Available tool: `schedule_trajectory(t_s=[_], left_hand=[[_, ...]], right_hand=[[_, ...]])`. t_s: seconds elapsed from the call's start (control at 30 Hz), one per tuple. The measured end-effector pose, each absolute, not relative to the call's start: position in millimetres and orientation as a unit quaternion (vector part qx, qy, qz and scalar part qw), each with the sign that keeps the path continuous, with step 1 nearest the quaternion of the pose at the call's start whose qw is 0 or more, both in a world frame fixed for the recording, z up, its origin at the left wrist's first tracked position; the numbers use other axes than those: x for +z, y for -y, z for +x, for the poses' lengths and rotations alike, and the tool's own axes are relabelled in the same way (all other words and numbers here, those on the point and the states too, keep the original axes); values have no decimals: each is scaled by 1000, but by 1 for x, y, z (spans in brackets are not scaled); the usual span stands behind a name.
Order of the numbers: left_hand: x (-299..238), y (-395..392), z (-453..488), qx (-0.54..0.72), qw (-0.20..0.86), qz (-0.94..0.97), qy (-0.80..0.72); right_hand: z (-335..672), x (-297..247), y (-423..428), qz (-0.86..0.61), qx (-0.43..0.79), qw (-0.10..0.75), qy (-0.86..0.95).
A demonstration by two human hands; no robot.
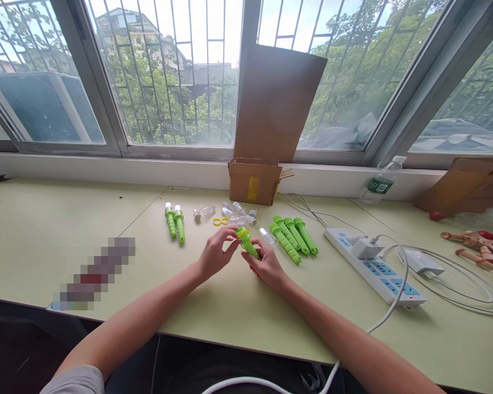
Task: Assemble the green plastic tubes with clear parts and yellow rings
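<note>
My right hand (268, 265) is wrapped round the lower part of a light-green plastic tube (251, 247), which it holds tilted above the table. At the tube's wide upper end sits a yellow ring (241, 232), pinched between the thumb and fingers of my left hand (218, 250). Just beyond my right hand lies a clear plastic bottle-like piece (268, 237). Two more yellow rings (221, 221) and several clear pieces (230, 210) are grouped behind my left hand. Several green tubes (291, 238) lie to the right; two green tubes with white tops (175, 223) lie to the left.
A white power strip (373, 268) with plugged-in chargers and looping cables lies right. A small cardboard box (254, 181) stands by the window. Farther right are a plastic bottle (384, 179) and wooden toy pieces (480, 249). A blurred object (96, 271) lies left.
</note>
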State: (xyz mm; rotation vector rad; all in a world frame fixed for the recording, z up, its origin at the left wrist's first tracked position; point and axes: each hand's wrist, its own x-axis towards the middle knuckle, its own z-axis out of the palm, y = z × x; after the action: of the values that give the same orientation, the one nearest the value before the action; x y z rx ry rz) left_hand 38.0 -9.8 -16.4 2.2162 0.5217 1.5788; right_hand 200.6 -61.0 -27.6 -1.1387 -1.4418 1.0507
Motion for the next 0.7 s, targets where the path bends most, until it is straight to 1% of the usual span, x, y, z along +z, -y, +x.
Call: schedule_trajectory(t_s=[0.23,0.7], left_hand=[[-15,10,38,562,178,787,-183],[-17,10,38,543,169,800,-189]], right_hand=[[201,-26,63,-460,414,519,590],[203,-26,63,-444,409,505,617]])
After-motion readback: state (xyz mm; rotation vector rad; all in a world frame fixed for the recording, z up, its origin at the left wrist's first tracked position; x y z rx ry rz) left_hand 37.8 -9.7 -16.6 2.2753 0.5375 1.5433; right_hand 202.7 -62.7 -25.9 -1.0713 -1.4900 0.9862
